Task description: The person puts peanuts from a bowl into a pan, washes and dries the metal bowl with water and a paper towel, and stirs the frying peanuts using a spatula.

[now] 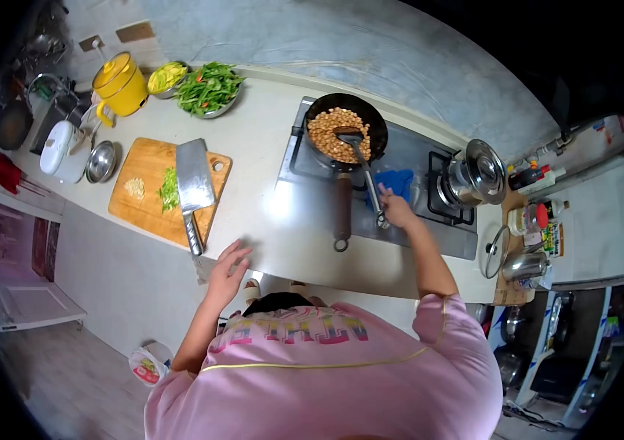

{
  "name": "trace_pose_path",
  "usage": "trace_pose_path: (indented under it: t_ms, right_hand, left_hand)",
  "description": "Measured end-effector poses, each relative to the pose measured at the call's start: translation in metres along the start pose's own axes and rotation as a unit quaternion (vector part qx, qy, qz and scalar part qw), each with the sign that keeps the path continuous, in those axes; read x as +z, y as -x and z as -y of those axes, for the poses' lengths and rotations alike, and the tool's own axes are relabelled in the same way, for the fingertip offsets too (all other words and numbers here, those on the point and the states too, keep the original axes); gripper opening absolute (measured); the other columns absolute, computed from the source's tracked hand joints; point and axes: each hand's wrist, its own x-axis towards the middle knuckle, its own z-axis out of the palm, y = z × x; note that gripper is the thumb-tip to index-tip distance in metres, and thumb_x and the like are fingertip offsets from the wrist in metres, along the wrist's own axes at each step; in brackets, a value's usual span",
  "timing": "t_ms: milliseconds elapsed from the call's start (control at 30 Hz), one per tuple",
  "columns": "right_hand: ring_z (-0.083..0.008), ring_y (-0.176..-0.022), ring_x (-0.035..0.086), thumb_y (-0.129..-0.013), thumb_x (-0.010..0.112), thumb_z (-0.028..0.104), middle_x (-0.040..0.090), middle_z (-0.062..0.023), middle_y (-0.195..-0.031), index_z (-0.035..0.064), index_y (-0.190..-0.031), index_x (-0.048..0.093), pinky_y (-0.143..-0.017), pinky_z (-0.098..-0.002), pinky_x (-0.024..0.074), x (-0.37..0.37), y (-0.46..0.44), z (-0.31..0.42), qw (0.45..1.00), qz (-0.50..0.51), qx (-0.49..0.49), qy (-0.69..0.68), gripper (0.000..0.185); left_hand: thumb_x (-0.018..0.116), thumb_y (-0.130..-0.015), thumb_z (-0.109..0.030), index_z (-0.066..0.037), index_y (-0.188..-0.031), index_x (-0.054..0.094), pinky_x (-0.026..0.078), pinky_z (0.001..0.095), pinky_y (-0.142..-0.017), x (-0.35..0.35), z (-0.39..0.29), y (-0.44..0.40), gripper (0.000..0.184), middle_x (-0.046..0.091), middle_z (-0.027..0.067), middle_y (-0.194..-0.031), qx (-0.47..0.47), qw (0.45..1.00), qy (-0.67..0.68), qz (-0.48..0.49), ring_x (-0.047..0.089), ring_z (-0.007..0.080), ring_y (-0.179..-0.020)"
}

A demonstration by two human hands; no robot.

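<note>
My right hand is closed near the end of the handle of a metal spatula, beside a crumpled blue cloth. The spatula's head rests among brown nuts or beans in a black pan on the stove. The pan's dark handle points toward me. My left hand is empty, with fingers apart, at the counter's front edge. Near it, a cleaver lies across a wooden cutting board holding chopped greens and pale minced bits.
Bowls of leafy greens and yellow-green pieces stand at the back, beside a yellow pot. A steel bowl sits left of the board. On the right are a lidded pot, a glass lid and jars.
</note>
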Motion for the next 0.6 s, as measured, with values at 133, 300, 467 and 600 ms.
trace_pose_path:
  t_ms: [133,300,467,600]
  right_hand:
    - [-0.0357,-0.117,0.043,-0.077,0.045,0.001,0.043,-0.0165,-0.130,0.0155,-0.117,0.055,-0.096,-0.0402,0.0373,0.016,0.014,0.087,0.999,-0.015,-0.019,-0.036,0.045]
    - [-0.0392,-0.118,0.041,-0.074,0.046,-0.004,0.045,-0.0169,-0.129,0.0118,-0.116,0.056,-0.101,-0.0441,0.0306,0.105,-0.010,0.184,0.965,-0.259,0.002,-0.034,0.046]
    - [-0.0408,-0.118,0.039,-0.074,0.045,-0.002,0.044,-0.0193,-0.128,0.0094,-0.115,0.056,-0.102,-0.0455,0.0259,0.116,-0.095,0.262,0.940,-0.332,-0.018,-0.083,0.044]
    - [-0.0409,-0.115,0.042,-0.080,0.046,0.002,0.040,-0.0206,-0.131,0.0082,-0.120,0.052,-0.100,-0.0401,0.0317,0.116,-0.125,0.293,0.947,-0.244,-0.004,-0.208,0.041]
  left_hand:
    - [0.053,-0.086,-0.011,-0.007,-0.113,0.057,0.031,0.0326,-0.100,-0.012,0.006,-0.018,0.027,0.042,0.0158,-0.130,0.015,0.995,0.065,0.068,0.040,0.0263,-0.122]
    - [0.053,-0.087,-0.011,-0.010,-0.114,0.056,0.032,0.0316,-0.099,-0.028,0.025,-0.038,0.028,0.042,0.0153,-0.131,0.046,0.991,0.077,0.097,0.040,0.0254,-0.122]
    - [0.054,-0.086,-0.012,-0.010,-0.113,0.057,0.032,0.0324,-0.099,-0.050,0.034,-0.048,0.027,0.042,0.0159,-0.131,0.050,0.989,0.071,0.117,0.040,0.0268,-0.122]
    - [0.057,-0.084,-0.017,-0.009,-0.117,0.053,0.033,0.0341,-0.098,-0.055,0.037,-0.078,0.034,0.039,0.0225,-0.131,0.118,0.983,-0.064,0.124,0.038,0.0330,-0.122]
